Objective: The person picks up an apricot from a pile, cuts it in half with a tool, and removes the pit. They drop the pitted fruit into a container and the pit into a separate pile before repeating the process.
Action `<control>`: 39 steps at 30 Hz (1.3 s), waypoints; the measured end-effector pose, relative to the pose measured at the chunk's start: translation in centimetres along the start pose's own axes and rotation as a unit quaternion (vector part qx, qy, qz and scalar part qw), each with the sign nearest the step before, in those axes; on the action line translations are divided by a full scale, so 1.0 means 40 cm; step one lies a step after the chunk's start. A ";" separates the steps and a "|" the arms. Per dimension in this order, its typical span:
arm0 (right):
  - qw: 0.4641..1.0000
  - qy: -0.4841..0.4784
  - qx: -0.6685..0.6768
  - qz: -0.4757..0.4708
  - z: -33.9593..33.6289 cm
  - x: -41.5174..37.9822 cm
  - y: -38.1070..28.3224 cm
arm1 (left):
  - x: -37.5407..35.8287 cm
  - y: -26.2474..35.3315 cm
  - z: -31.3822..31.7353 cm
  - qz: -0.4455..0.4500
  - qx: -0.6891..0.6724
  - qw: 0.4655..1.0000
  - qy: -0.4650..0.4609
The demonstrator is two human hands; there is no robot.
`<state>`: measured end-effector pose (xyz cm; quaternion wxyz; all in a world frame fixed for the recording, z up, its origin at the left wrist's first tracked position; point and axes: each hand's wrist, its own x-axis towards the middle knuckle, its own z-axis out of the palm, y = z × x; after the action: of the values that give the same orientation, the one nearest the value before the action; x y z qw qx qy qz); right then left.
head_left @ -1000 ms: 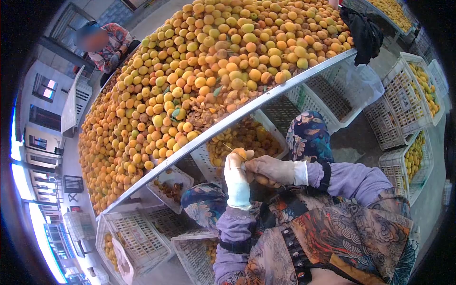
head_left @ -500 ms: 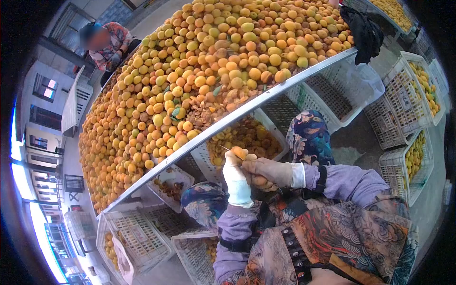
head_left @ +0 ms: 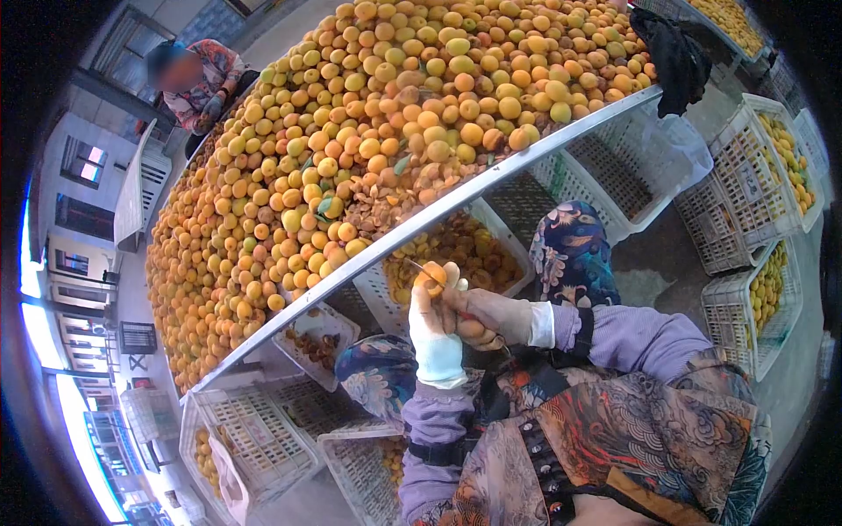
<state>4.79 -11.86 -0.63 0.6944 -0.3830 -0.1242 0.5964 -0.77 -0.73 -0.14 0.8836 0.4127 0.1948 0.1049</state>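
My gloved left hand (head_left: pixel 432 317) is closed round an orange apricot (head_left: pixel 431 279), held up at its fingertips. A thin blade (head_left: pixel 416 264) shows at the fruit's upper left. Against it, my gloved right hand (head_left: pixel 494 317) has its fingers curled round a slim tool, of which only a reddish bit and a thin end show between the fingers. Both hands touch each other above my lap. Just beyond them, a crate (head_left: pixel 373 285) holds opened orange fruit pieces (head_left: pixel 469 250).
A metal-edged table (head_left: pixel 421 215) heaped with apricots (head_left: pixel 351 114) slopes across the view. Crates (head_left: pixel 250 430) stand below left, and stacked crates (head_left: pixel 732 188) at right. Another person (head_left: pixel 206 83) sits at the far left side. A black cloth (head_left: pixel 671 61) hangs over the table's corner.
The apricot and my left fingertips have turned slightly, showing more of the fruit. My right hand has shifted a little, its fingers now lower on the left hand.
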 end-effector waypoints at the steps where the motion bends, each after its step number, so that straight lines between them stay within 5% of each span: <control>1: 1.000 0.000 0.000 0.000 -0.002 0.003 0.004 | 0.001 -0.002 0.002 0.015 0.001 1.000 -0.008; 12: 0.987 -0.007 0.158 0.009 -0.003 0.009 0.000 | 0.028 -0.031 -0.062 0.066 0.084 0.994 -0.005; 16: 0.987 -0.025 0.155 0.045 0.005 0.011 -0.001 | 0.032 -0.008 -0.049 0.049 -0.046 0.998 -0.003; 18: 0.991 0.023 0.130 0.001 0.005 0.005 -0.027 | 0.044 -0.003 -0.063 0.038 -0.124 0.987 0.090; 26: 0.958 0.052 0.060 -0.276 0.043 -0.030 -0.196 | 0.000 0.011 -0.020 0.009 -0.070 0.996 -0.060; 31: 0.933 0.071 0.045 -0.351 0.049 -0.021 -0.222 | -0.037 0.006 0.043 -0.034 -0.008 0.998 -0.049; 34: 0.938 0.105 0.045 -0.327 0.060 -0.036 -0.224 | -0.046 -0.005 0.058 -0.016 0.116 0.993 -0.033; 39: 0.943 0.127 0.037 -0.306 0.061 -0.041 -0.208 | -0.050 -0.013 0.094 -0.021 0.119 0.993 -0.002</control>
<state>8.94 -12.40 7.16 0.8672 -0.3731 -0.1239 0.3057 -0.95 -4.33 2.16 0.8304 0.5111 0.2130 0.0620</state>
